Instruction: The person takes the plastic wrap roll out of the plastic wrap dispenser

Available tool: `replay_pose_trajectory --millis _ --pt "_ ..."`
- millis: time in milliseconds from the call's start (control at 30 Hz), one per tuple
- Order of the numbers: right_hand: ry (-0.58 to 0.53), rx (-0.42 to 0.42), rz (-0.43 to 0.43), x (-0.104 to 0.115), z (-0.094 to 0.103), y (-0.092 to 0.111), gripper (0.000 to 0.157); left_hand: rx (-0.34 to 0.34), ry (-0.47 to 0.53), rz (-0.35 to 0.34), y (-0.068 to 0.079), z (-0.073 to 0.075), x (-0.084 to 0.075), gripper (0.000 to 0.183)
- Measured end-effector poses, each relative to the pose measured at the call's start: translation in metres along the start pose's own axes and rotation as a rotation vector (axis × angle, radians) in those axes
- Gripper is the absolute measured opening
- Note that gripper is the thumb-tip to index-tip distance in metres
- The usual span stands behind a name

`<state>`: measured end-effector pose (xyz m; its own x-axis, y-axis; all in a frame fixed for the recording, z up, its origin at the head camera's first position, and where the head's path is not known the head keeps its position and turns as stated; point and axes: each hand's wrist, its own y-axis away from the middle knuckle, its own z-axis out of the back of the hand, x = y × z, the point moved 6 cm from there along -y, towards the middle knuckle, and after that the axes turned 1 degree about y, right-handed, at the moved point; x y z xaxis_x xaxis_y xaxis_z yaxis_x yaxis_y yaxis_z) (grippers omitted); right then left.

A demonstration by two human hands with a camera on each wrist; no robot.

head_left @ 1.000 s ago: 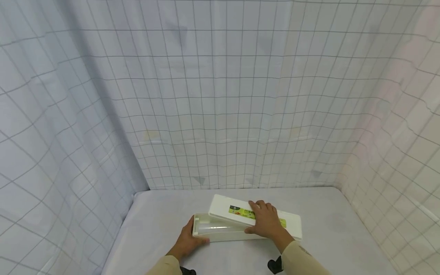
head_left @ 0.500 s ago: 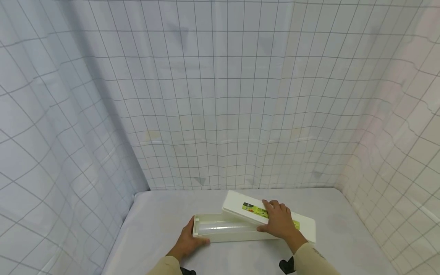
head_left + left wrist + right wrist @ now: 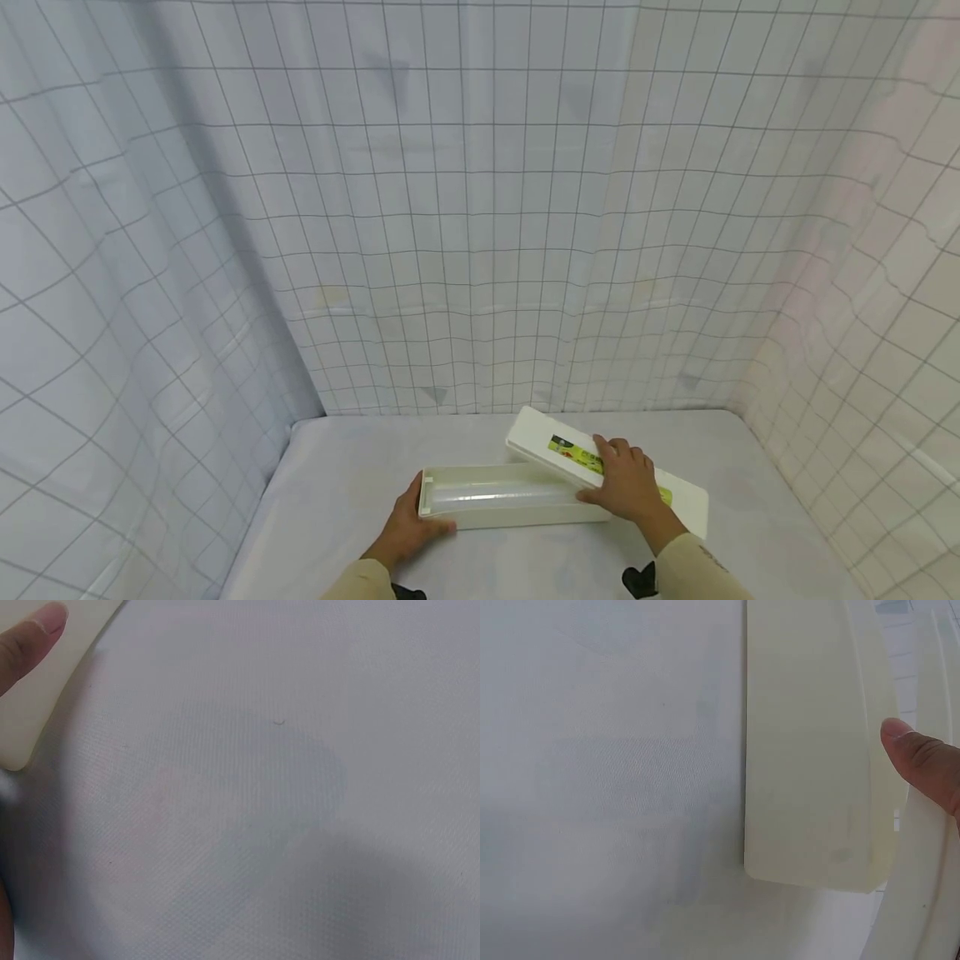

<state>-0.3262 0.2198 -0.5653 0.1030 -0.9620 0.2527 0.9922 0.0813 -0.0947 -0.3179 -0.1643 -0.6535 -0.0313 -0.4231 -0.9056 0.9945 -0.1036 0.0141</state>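
A long cream plastic box [image 3: 525, 517] lies on the table, its left part uncovered. Inside is a clear, shiny roll [image 3: 487, 494] that looks like plastic wrap. My left hand [image 3: 408, 527] grips the box's left end, thumb along the front wall; the left wrist view catches that thumb [image 3: 30, 643] on the box. A white lid [image 3: 534, 434] with a green-yellow label sits slanted across the box's right part, reaching beyond its right end. My right hand [image 3: 628, 483] grips the lid across the middle. In the right wrist view, the lid [image 3: 922, 900] stands apart from the box's end [image 3: 810, 750].
A white cloth covers the table [image 3: 352, 450]. White grid-patterned curtains [image 3: 480, 250] enclose it at the back and both sides. Black straps [image 3: 640, 581] show near the sleeves.
My right hand has moved the lid to the right and turned it further askew, exposing more of the box and roll. The left hand and box have stayed nearly in place.
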Motion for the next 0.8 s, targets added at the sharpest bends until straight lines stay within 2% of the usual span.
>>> replay_pose_trajectory --millis 267,500,800 --pt "-0.012 -0.024 -0.045 -0.011 0.005 0.005 0.109 0.003 -0.016 -0.005 -0.001 0.001 0.002 0.119" --pt "-0.028 -0.010 -0.104 -0.030 -0.003 0.008 0.111 0.006 -0.002 -0.004 -0.001 -0.001 0.004 0.119" --pt "-0.017 -0.008 -0.125 -0.048 0.002 0.014 0.110 0.003 -0.012 0.000 0.000 0.001 0.000 0.118"
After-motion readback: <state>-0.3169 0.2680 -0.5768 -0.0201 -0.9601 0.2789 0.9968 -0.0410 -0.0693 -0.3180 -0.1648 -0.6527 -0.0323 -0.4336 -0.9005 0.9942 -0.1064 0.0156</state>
